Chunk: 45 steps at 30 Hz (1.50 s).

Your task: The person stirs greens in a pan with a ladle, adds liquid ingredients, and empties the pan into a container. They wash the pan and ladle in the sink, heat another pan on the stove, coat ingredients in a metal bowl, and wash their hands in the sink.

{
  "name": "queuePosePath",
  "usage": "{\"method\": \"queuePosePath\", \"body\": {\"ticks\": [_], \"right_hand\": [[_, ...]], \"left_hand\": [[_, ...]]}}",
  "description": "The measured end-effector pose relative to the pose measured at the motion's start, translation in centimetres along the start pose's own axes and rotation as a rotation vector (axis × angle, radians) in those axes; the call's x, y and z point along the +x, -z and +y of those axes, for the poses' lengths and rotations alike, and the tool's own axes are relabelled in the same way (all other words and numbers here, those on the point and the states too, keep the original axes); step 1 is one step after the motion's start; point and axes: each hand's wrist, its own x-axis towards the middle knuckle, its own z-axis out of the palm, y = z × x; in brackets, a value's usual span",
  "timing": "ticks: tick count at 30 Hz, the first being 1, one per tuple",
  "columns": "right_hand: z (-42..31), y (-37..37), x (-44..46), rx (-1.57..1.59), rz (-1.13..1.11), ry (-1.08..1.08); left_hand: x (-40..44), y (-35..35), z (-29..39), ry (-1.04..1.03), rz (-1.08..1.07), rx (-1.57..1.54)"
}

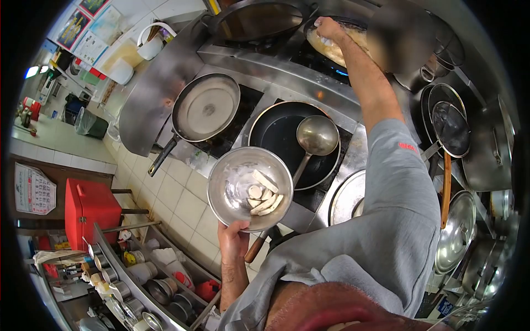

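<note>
My left hand [234, 237] grips the lower rim of a steel mixing bowl [221, 182]. Several pale, floury-looking strips [269, 202] lie inside the bowl. At the full reach of its arm, my right hand [329, 28] hangs over a pan of bubbling, yellowish contents [327, 48] on the back burner, where a blue flame shows. Its fingers are closed, with something whitish at them that is too small to name. Beside the bowl, a steel ladle [317, 135] rests in a black frying pan [269, 126].
Another frying pan [207, 107] sits on the left burner, its handle jutting toward the floor. A large dark pan [256, 23] stands at the back. To the right are a strainer [450, 124] and a pot lid [456, 234]. A red box [91, 209] and utensil shelves are at left.
</note>
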Motion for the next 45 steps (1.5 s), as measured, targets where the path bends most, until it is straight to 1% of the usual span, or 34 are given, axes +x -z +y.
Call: {"method": "queuePosePath", "body": {"ticks": [2,3,5,9,11,12,14,15,17,18,20,24,26,27,28,30,31,33,34,35,36,37,38,39,40,42,44,45], "right_hand": [[-0.3,0.2,-0.9,0.165,0.003,-0.02],[-0.5,0.3,-1.0,0.165,0.003,-0.019],[-1.2,0.7,-1.2,0.054,0.214,-0.043],[-1.9,1.5,-1.8,0.09,0.222,-0.024],[-2.3,1.8,-2.1,0.123,0.333,0.026],[-2.4,2.0,-2.2,0.125,0.332,0.028],[-2.3,2.3,-2.1,0.136,0.417,0.037],[-1.9,2.1,-1.9,0.138,0.415,0.037],[-1.4,2.3,-1.2,0.0,0.268,0.048],[-2.1,2.7,-2.1,0.0,0.269,0.049],[-3.4,3.6,-4.2,-0.027,-0.019,-0.054],[-1.8,2.9,-3.4,-0.003,-0.062,-0.03],[-1.4,3.1,-3.4,-0.085,0.421,0.329],[-4.2,4.4,-6.0,-0.227,0.385,0.362],[-4.9,5.1,-6.9,-0.229,0.362,0.364],[-6.2,5.1,-9.0,0.216,0.352,0.366],[-7.2,5.3,-10.1,0.359,0.258,0.357],[-8.4,3.6,-11.6,0.992,0.116,0.309],[-13.6,5.8,-17.0,1.16,0.02,0.044],[-16.2,5.6,-19.2,1.151,0.004,0.039],[-17.4,4.0,-19.4,1.348,-0.148,0.119],[-19.5,2.8,-20.7,1.443,-0.202,0.076],[-21.6,1.9,-21.9,1.604,-0.358,0.111],[-23.5,0.1,-22.6,1.617,-0.384,0.103],[-25.4,-0.9,-22.5,1.589,-0.55,0.111],[-32.1,-1.7,-27.2,1.565,-0.527,0.058],[-36.2,-4.5,-28.9,1.643,-0.681,0.168],[-38.4,-5.9,-29.7,1.636,-0.647,0.126]], "left_hand": [[0.0,0.4,-0.1,0.027,-0.035,0.002],[0.0,0.5,-0.2,0.026,-0.034,0.001],[-0.2,0.7,-0.5,0.001,0.004,0.025],[-0.6,0.9,-0.6,-0.015,0.013,0.01],[-0.9,0.9,-0.6,-0.019,0.014,0.007],[-1.0,0.9,-0.6,-0.02,0.016,0.007],[-1.3,0.8,-0.5,-0.027,0.021,0.009],[-1.4,1.0,-0.5,-0.028,0.024,0.009],[-1.4,1.4,-0.6,-0.033,0.012,-0.002],[-1.4,1.6,-0.6,-0.034,0.012,-0.002],[-1.4,1.9,-0.7,-0.026,0.014,0.012],[-1.5,2.2,-0.4,-0.012,-0.006,-0.018],[-1.5,2.4,-0.3,-0.033,-0.009,-0.033],[-1.4,2.6,-0.3,-0.067,-0.017,-0.029],[-1.1,2.8,0.0,-0.053,0.0,-0.033],[-1.3,4.1,0.6,-0.095,-0.08,-0.026],[-1.7,4.9,1.1,-0.09,-0.083,-0.031],[-1.7,5.9,2.4,-0.064,-0.133,-0.102],[-1.6,6.8,2.9,-0.057,-0.16,-0.102],[-1.7,8.2,3.5,-0.039,-0.131,-0.124],[-1.8,9.3,4.1,-0.025,-0.1,-0.146],[-2.3,10.2,4.9,-0.054,-0.123,-0.15],[-2.6,11.6,5.6,-0.053,-0.135,-0.148],[-2.9,13.3,6.3,-0.08,-0.127,-0.163],[-3.2,15.1,7.1,-0.107,-0.119,-0.178],[-3.8,19.4,8.6,-0.121,-0.129,-0.188],[-4.6,24.0,10.7,-0.128,-0.142,-0.191],[-5.5,26.2,11.8,-0.136,-0.118,-0.182]]}}
